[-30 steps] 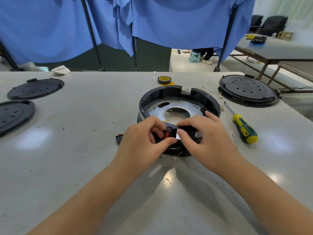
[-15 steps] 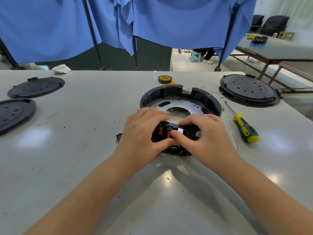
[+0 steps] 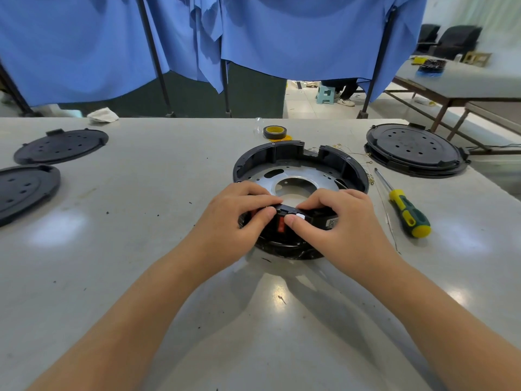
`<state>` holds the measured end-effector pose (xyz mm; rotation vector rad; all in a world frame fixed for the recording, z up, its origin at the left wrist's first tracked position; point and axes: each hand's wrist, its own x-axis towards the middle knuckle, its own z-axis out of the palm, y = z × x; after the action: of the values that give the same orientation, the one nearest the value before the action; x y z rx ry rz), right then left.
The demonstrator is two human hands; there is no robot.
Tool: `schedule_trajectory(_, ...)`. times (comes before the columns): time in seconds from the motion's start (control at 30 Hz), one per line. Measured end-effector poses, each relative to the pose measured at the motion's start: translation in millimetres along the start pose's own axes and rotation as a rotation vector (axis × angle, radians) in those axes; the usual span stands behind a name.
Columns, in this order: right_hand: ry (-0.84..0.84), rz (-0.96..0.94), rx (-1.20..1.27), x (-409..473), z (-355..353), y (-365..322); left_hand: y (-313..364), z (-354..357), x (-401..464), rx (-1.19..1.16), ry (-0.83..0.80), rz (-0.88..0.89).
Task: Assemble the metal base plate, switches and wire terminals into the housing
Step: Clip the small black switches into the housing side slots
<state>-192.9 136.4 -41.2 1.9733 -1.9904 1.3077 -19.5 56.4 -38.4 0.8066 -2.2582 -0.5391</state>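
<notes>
Worktop (image 3: pixel 118 277) carries it all. Housing (image 3: pixel 349 170) sits right under and just beyond both hands — rigid black plastic ring, probably light, likely to skate on the slick top unless pinned. Metal base plate (image 3: pixel 310 172) already lies inside it, thin stamped sheet, stiff, edges possibly sharp. Left hand (image 3: pixel 234 218) and right hand (image 3: pixel 341 224) are close together, thumbs nearly touching, both clamped on the switch block (image 3: pixel 282 221) at the near rim — small, hard, clip-in; best pressed on its body, not the red rocker. Wire terminals (image 3: pixel 366 155) beyond the right hand, fine and bendy — hold by the lug.
</notes>
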Motion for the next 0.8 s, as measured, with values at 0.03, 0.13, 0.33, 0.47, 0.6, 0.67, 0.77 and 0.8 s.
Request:
schedule_trajectory(0.03,-0.001,0.003,0.004,0.0,0.0,0.0,-0.3,-0.8,0.1,-0.023,-0.013,-0.017)
schedule_trajectory(0.13,0.000,0.008,0.011,0.1,0.0,0.5,0.2,-1.3,0.3,-0.033,-0.019,-0.030)
schedule_trajectory(0.33,-0.009,0.036,-0.005,2.2,0.3,-0.5,0.0,-0.5,3.2,-0.077,0.017,-0.076)
schedule_trajectory(0.47,-0.045,0.067,0.013,4.5,-0.5,-1.4,-0.1,-2.0,7.5,-0.103,0.009,-0.106)
schedule_trajectory(0.6,-0.025,0.035,0.022,4.4,1.2,-0.1,-0.1,-2.8,8.8,-0.073,0.008,-0.082)
schedule_trajectory(0.67,-0.003,0.001,0.022,2.2,2.2,1.1,-1.2,-2.0,6.2,-0.049,0.007,-0.050)
schedule_trajectory(0.77,-0.025,-0.049,-0.001,1.0,-0.3,3.5,-3.8,-0.5,0.8,-0.014,-0.004,-0.003)
schedule_trajectory(0.8,-0.050,-0.060,-0.021,0.6,-1.4,3.9,-4.4,-0.2,-0.5,-0.006,-0.007,0.008)
